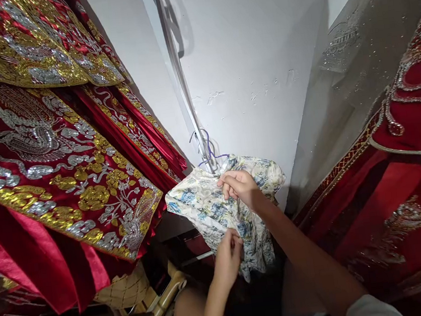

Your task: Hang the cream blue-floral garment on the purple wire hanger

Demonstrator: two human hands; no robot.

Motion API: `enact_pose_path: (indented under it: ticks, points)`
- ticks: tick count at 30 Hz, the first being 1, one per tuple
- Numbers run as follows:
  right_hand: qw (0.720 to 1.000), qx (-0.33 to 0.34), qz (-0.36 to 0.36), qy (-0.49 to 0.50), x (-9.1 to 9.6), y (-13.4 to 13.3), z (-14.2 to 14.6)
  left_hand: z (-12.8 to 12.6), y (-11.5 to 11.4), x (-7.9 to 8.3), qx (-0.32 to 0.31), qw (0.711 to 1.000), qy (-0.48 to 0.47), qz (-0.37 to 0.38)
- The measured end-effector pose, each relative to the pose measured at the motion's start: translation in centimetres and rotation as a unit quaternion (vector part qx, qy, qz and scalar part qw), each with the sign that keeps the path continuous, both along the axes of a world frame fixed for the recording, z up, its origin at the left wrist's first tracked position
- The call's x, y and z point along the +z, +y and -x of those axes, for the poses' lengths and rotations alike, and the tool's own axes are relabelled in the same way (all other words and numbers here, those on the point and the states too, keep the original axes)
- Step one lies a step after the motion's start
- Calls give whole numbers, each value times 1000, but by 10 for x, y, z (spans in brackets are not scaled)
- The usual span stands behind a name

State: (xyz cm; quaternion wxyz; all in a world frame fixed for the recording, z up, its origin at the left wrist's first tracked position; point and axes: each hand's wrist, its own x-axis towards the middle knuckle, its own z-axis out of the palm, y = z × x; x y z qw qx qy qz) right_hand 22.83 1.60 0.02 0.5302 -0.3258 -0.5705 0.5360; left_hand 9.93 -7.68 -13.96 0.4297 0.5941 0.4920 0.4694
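Note:
A small floral garment (pixel 200 205), white with blue flowers, hangs on a purple hanger (pixel 207 145) from a metal rail (pixel 177 65) in front of me. My right hand (pixel 238 186) is closed on the garment's upper part near the collar. My left hand (pixel 227 257) pinches the fabric lower down at its front. Both forearms reach up from the bottom of the view.
Red robes with gold and silver embroidery (pixel 49 146) hang close on the left. More red embroidered cloth (pixel 415 155) hangs on the right. A white wall (pixel 253 62) stands behind the rail. A wooden chair part (pixel 162 300) sits low at the left.

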Motion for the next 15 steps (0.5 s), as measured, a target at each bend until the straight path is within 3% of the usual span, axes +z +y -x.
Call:
enact_pose_path:
  ticks: [4, 7, 11, 13, 15]
  points:
    - [999, 1, -25, -37, -4, -9, -8, 15, 35, 76, 94, 976, 28, -192]
    - [998, 4, -46, -52, 1, -9, -9, 18, 64, 120, 91, 940, 130, -302]
    - [994, -40, -47, -86, -18, 1, 1, 12, 78, 141, 91, 900, 197, -378]
    - [991, -67, -35, -111, -42, 6, 7, 16, 77, 142, 134, 890, 186, -393]
    - [990, -72, -22, -118, -68, 6, 11, 33, 78, 140, 220, 882, 144, -391]
